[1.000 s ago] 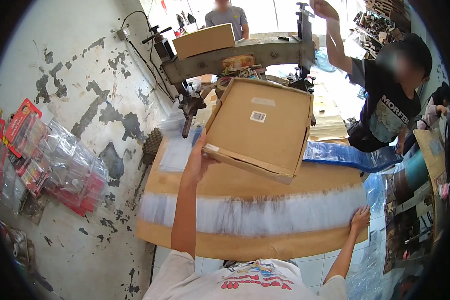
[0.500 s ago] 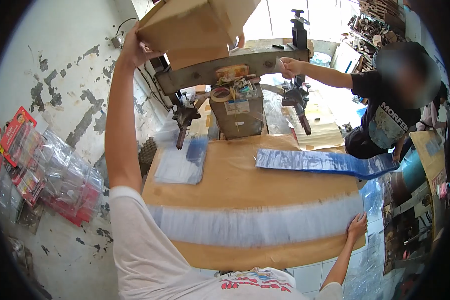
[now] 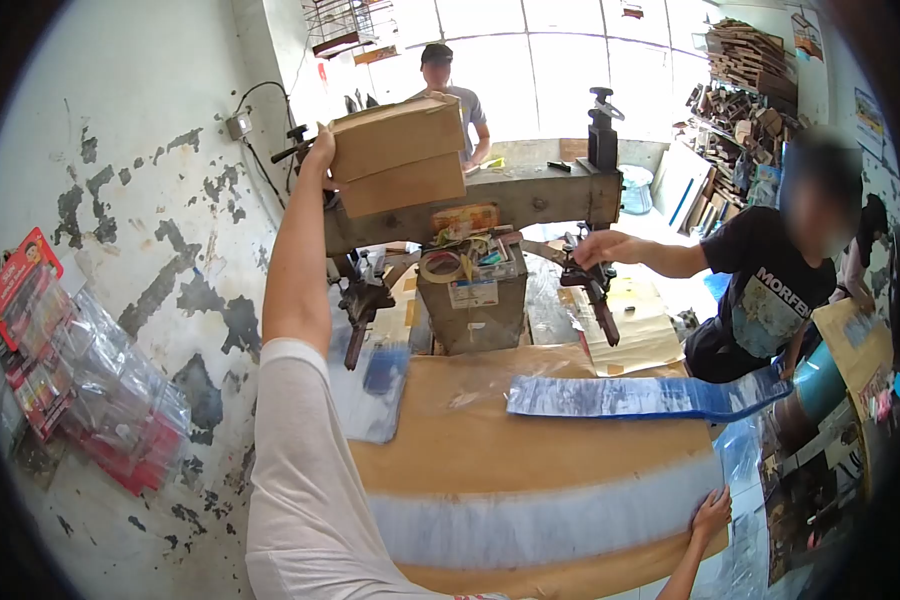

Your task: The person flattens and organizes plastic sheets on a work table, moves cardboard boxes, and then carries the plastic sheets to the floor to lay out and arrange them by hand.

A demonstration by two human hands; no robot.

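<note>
Head view. Left arm raised; left hand [image 3: 322,150] grasps the left end of a cardboard box [image 3: 398,128] up by the machine's beam [image 3: 560,190]. A second carton [image 3: 408,186] shows directly below it. Box's long axis: roughly left-right, along the beam, right end slightly higher. Judgement: the end grip suits a one-handed reach, leaving the other hand for the table.

Right hand [image 3: 711,512] lies at the right end of a pale film strip [image 3: 530,528], likely to steady it; whether its fingers pinch or merely press, cannot tell. Strip lies along the near side of the brown table [image 3: 530,447], long axis left-right, left end behind the white sleeve [image 3: 305,480]. Blue strip [image 3: 610,398] lies farther off, roughly parallel, reaching toward a co-worker [image 3: 770,290].
</note>
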